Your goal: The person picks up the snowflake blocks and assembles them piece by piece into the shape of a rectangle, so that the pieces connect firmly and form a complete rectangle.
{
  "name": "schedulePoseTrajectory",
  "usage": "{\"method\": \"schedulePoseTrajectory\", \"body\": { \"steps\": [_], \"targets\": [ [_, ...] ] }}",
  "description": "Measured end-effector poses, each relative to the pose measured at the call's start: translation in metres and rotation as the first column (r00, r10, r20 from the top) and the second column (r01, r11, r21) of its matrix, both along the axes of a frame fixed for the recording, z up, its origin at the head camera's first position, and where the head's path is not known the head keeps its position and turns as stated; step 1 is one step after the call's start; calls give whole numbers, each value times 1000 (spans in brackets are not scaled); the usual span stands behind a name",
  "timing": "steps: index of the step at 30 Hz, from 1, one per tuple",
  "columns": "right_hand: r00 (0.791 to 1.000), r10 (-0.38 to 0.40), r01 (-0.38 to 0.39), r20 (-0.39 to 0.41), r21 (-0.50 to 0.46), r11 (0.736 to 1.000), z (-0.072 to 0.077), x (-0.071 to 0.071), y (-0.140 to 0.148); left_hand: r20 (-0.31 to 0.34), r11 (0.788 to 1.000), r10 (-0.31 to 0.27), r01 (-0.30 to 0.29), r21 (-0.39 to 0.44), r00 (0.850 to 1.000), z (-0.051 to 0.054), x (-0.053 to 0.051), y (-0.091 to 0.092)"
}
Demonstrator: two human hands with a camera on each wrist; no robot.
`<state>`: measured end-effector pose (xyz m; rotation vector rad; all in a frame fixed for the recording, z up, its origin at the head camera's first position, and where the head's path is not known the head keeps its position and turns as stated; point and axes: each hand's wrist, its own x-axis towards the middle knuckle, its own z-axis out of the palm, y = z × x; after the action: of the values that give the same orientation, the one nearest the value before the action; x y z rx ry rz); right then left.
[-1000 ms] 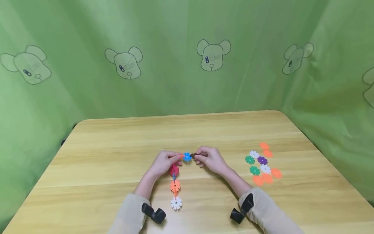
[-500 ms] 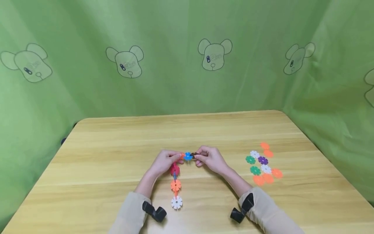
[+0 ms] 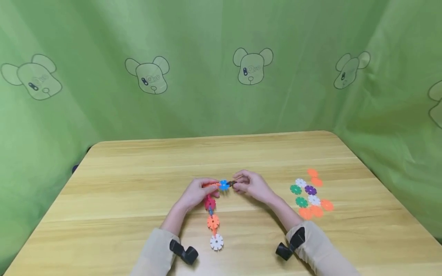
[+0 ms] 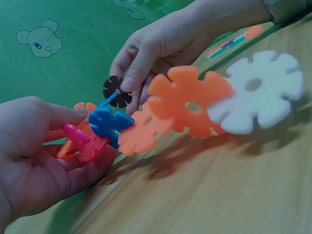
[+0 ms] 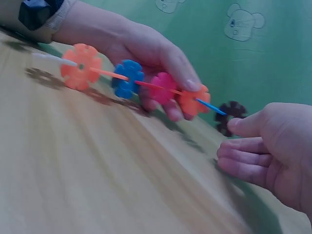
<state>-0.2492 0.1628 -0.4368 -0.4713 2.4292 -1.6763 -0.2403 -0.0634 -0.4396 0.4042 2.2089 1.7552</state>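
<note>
A chain of interlocking notched plastic discs hangs between the hands. My left hand (image 3: 197, 192) pinches an orange disc (image 5: 195, 100) in it between thumb and fingers. Beyond that disc is a blue disc (image 3: 224, 185), joined to a dark brown disc (image 4: 117, 91). The right hand (image 3: 254, 188) holds the brown disc at its outer edge, thumb against it. From the left hand the chain bends toward the body: a pink-red disc (image 3: 210, 203), a small blue one seen edge-on, an orange disc (image 3: 213, 221), another orange one edge-on, and a white disc (image 3: 216, 242) at the end.
Loose discs lie flat on the wooden table (image 3: 148, 165) to the right: several orange, a purple disc (image 3: 310, 190), two green and two white. A green curtain (image 3: 200, 103) stands behind the table. Both wrists carry black cameras.
Both hands have shifted slightly right with the chain. Its white end has swung right and a little nearer the body. The right index finger has lifted slightly.
</note>
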Motion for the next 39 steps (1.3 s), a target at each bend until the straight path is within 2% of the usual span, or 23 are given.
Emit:
{"method": "schedulePoseTrajectory", "body": {
  "steps": [2,3,5,8,10,12,15,18,22,24,25,26,28,33,39],
  "targets": [
    [999,-18,20,-31,44,999,3,-1,8,2,1000,-5,5,9,1000,1,0,-1],
    [999,-29,31,-40,56,998,8,1,12,6,1000,-11,11,12,1000,5,3,-1],
    [996,-62,68,-71,91,994,11,-1,25,4,1000,-19,19,18,1000,5,2,-1],
    [985,-138,148,-107,92,985,14,-4,47,8,999,-31,31,24,999,4,2,0],
    [967,-219,233,-128,106,967,12,-7,64,3,999,-32,32,26,999,-1,-1,0],
    [939,-309,326,-151,100,940,14,-8,79,7,999,-34,34,27,999,-1,-1,0],
    [889,-425,446,-172,111,888,16,-9,104,10,999,-28,28,26,1000,0,-1,0],
    [831,-531,551,-167,122,825,16,-9,128,12,999,-21,20,29,1000,1,-1,0],
    [737,-661,676,-141,196,711,12,-5,158,14,1000,-17,16,27,1000,1,0,0],
    [707,-693,702,-142,263,662,7,-4,170,17,1000,-18,18,24,1000,0,1,0],
    [699,-700,706,-147,293,644,6,-4,175,16,1000,-19,18,23,1000,0,1,0],
    [697,-700,706,-160,326,629,4,-4,178,15,1000,-19,19,21,1000,0,1,-1],
    [706,-685,691,-180,384,612,1,-5,183,11,1000,-17,17,20,1000,0,1,-1],
    [743,-628,652,-233,467,598,-2,-7,187,10,1000,-14,14,20,1000,1,1,-1],
    [762,-597,628,-251,514,584,-2,-9,189,16,999,-19,19,25,1000,-2,0,0]
  ]
}}
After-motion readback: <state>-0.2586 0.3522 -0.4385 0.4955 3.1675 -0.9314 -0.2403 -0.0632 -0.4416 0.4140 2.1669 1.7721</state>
